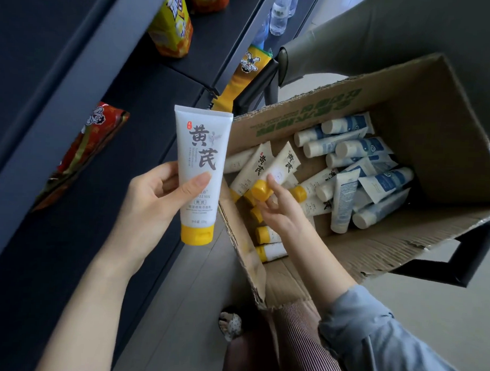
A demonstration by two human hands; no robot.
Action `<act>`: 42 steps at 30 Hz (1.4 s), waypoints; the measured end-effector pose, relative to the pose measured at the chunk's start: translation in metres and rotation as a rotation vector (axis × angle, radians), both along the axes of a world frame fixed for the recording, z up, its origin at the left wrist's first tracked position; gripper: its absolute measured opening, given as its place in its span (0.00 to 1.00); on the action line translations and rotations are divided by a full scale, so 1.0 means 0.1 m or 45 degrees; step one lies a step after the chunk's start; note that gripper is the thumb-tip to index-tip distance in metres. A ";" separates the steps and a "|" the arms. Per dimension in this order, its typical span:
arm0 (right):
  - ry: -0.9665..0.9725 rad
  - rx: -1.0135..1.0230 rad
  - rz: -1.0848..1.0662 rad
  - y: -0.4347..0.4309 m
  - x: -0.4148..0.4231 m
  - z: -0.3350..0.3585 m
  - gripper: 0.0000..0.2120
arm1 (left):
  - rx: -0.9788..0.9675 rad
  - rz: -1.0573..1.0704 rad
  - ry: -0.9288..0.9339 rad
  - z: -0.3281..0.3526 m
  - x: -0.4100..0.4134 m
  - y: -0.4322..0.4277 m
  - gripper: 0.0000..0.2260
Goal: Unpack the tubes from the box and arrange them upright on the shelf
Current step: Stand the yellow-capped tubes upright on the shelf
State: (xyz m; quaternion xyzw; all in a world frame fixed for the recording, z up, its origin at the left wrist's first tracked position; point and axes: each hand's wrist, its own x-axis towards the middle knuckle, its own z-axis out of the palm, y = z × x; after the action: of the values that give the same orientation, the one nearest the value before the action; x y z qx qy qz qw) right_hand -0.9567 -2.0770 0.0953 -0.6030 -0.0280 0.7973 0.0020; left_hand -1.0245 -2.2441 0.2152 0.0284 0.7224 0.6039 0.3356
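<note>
Holding a white plastic tube with a yellow flip cap (200,172) cap-down at the centre of the frame, my left hand (154,207) has its thumb across the printed front and its fingers curled behind. The tube hangs in the air between shelf and box. To its right, my right hand (279,208) reaches into the brown cardboard box (435,108) and pinches the yellow cap of a second white tube (283,164). That tube lies slanted among others of its kind, and my fingers close on the cap only, not the body. Blue-and-white tubes (377,167) are heaped toward the far end of the box, at the right of the frame. The dark grey shelf (146,104) runs down the left of the frame, with a red snack bag (84,152) at mid left, a yellow snack bag (171,24) at the top and clear water bottles (280,14) beyond.

As I judge it, the weak point is the pinch on the cap. A pull there could flip the lid open or let the smooth cap slide free, and tubes leaning against it could drag along. With my attention on the box, the left grip, at mid-body on slick plastic, may loosen and drop its tube. On the shelf, a tube stood on its narrow cap could topple if set down crooked.
</note>
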 end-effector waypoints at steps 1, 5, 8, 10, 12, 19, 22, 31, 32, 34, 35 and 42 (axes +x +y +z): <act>0.049 0.004 0.012 -0.01 0.05 0.06 0.11 | 0.009 0.013 0.009 0.03 0.05 -0.06 0.13; 0.244 0.156 0.203 -0.13 0.22 0.31 0.18 | 0.022 0.061 0.053 0.17 0.26 -0.33 0.10; 0.362 0.317 0.347 -0.26 0.37 0.54 0.13 | 0.016 0.107 0.097 0.35 0.44 -0.58 0.09; 0.434 0.439 0.448 -0.36 0.51 0.72 0.19 | 0.030 0.153 0.129 0.53 0.57 -0.74 0.09; 0.518 0.534 0.538 -0.40 0.63 0.88 0.27 | 0.047 0.184 0.150 0.68 0.67 -0.85 0.10; 0.878 0.912 0.781 -0.84 0.87 1.83 0.18 | 0.017 0.244 0.367 1.42 1.10 -1.40 0.09; 0.991 1.035 0.807 -1.08 0.86 2.27 0.14 | 0.033 0.287 0.508 1.79 1.24 -1.60 0.10; 1.508 1.278 1.027 -1.91 0.94 3.66 0.20 | 0.116 0.531 0.953 3.00 1.83 -2.39 0.10; 1.565 1.306 1.056 -2.00 0.94 3.78 0.20 | 0.122 0.557 0.984 3.10 1.89 -2.47 0.09; 1.676 1.361 1.108 -2.19 0.95 4.02 0.20 | 0.126 0.616 1.047 3.30 2.01 -2.63 0.10; 1.732 1.391 1.134 -2.30 0.96 4.14 0.20 | 0.126 0.650 1.079 3.40 2.09 -2.72 0.10; 2.095 1.443 1.297 -3.09 1.03 4.86 0.21 | 0.127 0.906 1.208 3.92 2.65 -3.40 0.13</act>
State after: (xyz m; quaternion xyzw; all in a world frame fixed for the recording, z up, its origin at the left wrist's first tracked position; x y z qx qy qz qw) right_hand -0.8539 -2.3858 0.5809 0.2773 -0.6204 0.7329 -0.0322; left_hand -0.7595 -2.5837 0.6071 0.0672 0.7293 0.6339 -0.2486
